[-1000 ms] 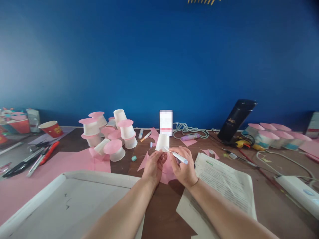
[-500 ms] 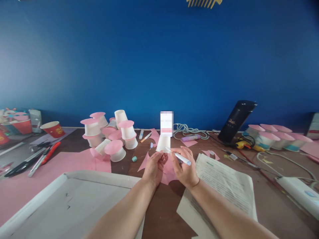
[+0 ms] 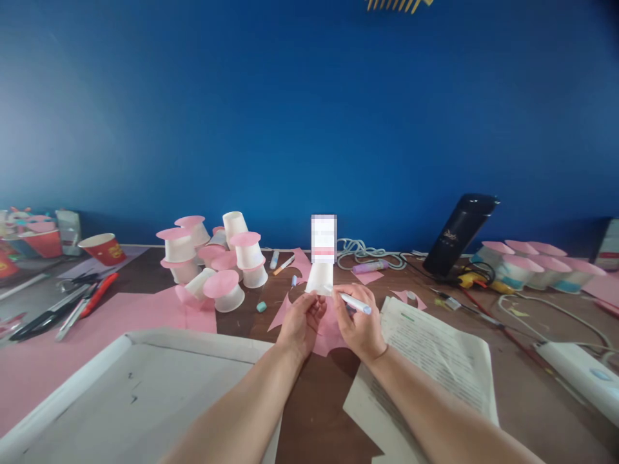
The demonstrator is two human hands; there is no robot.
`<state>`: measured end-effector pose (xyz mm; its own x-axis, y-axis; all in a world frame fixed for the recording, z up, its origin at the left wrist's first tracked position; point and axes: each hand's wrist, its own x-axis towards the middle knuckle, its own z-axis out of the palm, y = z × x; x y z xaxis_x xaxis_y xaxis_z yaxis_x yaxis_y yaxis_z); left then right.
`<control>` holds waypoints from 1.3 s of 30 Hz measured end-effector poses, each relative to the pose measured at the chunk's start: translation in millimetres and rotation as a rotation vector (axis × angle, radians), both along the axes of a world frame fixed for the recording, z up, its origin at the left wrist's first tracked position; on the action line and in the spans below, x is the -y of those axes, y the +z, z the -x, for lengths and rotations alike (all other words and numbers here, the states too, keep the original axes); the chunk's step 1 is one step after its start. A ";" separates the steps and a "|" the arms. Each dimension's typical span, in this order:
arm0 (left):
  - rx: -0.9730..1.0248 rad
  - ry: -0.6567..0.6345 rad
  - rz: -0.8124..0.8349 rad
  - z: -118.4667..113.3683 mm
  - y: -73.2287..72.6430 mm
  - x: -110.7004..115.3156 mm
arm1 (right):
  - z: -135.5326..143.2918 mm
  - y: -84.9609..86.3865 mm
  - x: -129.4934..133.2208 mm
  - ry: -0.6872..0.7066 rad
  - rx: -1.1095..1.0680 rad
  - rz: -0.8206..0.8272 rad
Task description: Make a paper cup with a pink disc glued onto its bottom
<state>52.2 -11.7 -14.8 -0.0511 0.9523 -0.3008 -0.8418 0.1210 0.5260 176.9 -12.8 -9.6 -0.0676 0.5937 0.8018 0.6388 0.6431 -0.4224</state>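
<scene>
My left hand is closed on the lower edge of a white paper cup at the centre of the table. Between the fingers of my right hand is a white marker, its tip close to the cup's right lower edge; whether it touches I cannot tell. Just behind the cup stands a bright, blurred-out screen. Pink paper scraps lie under and around both hands. A small teal cap rests to the left of my left hand.
Several white cups with pink discs stand left. A pink sheet, scissors and a white tray lie farther left. Printed pages, a black bottle, cables and a power strip are at right.
My right hand and the marker have shifted slightly, with the marker tip a little farther right. The cup is tilted slightly differently. My left hand keeps its hold.
</scene>
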 end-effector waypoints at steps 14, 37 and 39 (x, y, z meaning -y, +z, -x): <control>0.003 -0.018 0.056 1.9 4.7 1.9 | -3.2 3.0 -1.0 -0.017 -0.070 -0.030; -0.016 -0.030 0.099 5.4 8.1 2.3 | -2.0 1.9 0.2 -0.029 -0.031 -0.014; -0.017 -0.037 0.118 5.6 9.3 2.7 | -2.3 1.7 -0.1 -0.019 -0.032 0.001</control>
<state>46.6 -14.4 -5.5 -0.0232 0.9118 -0.4100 -0.8266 0.2132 0.5208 179.2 -12.7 -7.9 -0.0303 0.5953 0.8029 0.6369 0.6306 -0.4435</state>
